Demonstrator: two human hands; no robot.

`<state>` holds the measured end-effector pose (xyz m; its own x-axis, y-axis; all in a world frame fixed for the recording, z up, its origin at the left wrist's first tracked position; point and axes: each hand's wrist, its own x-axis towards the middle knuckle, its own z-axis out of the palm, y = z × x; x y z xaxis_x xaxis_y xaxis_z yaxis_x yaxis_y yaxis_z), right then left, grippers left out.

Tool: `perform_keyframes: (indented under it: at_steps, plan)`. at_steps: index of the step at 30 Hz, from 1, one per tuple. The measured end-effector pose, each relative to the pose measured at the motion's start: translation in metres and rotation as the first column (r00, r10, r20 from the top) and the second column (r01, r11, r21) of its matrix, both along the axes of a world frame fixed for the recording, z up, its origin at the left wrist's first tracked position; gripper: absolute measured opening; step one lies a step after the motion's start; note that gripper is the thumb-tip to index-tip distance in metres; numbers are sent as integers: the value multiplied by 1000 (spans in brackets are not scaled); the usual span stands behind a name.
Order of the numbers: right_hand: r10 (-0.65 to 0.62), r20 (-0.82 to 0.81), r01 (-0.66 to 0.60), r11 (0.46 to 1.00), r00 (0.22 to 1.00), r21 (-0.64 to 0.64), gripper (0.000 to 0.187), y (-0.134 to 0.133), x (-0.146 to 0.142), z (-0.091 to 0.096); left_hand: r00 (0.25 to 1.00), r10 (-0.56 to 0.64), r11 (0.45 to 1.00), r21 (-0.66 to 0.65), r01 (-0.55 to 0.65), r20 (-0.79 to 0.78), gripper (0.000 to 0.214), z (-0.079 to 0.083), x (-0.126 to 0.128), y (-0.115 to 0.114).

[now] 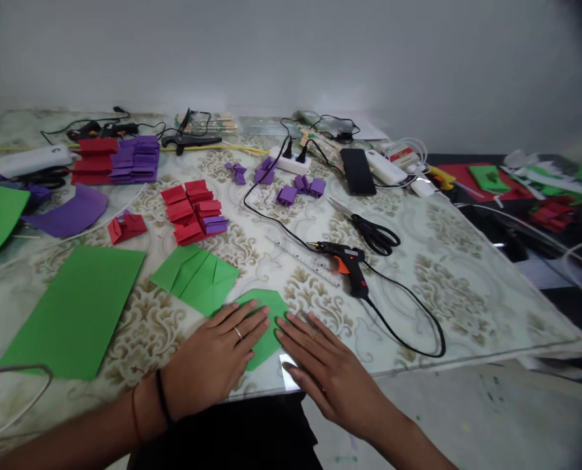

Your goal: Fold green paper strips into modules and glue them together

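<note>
My left hand (pixel 217 359) lies flat, fingers stretched out, on a small folded green paper piece (pixel 266 313) near the table's front edge. My right hand (pixel 320 372) rests flat beside it, fingers spread, its fingertips touching the right edge of the same piece. Neither hand grips anything. Just behind, to the left, lies another folded green paper (pixel 196 275).
A black-and-orange glue gun (pixel 348 261) with its cord, a clear ruler (pixel 301 261) and black scissors (pixel 369 228) lie to the right. Red folded papers (pixel 193 210), purple folded pieces (pixel 301 189), a flat green sheet (pixel 76 310), a power strip (pixel 291 160) and a phone (pixel 358 171) sit farther back on the patterned table (pixel 457 274).
</note>
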<state>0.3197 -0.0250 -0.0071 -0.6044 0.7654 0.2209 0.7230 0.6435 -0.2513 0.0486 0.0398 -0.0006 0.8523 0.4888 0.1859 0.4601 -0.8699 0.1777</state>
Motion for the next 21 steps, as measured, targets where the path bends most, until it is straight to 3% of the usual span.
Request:
perform_keyframes:
  at_steps: [10, 16, 21]
  plan:
    - [-51, -7, 52, 997, 999, 60, 49, 9, 12, -2, 998, -11, 999, -45, 8, -66, 59, 0, 0, 0]
    - [-4, -10, 5, 995, 1000, 99, 47, 22, -3, 4, 997, 6, 1000, -3, -7, -74, 68, -1, 3, -6]
    - [18, -16, -17, 999, 1000, 42, 48, 31, -6, -2, 990, 138, 990, 47, -136, -37, 69, -5, 4, -18]
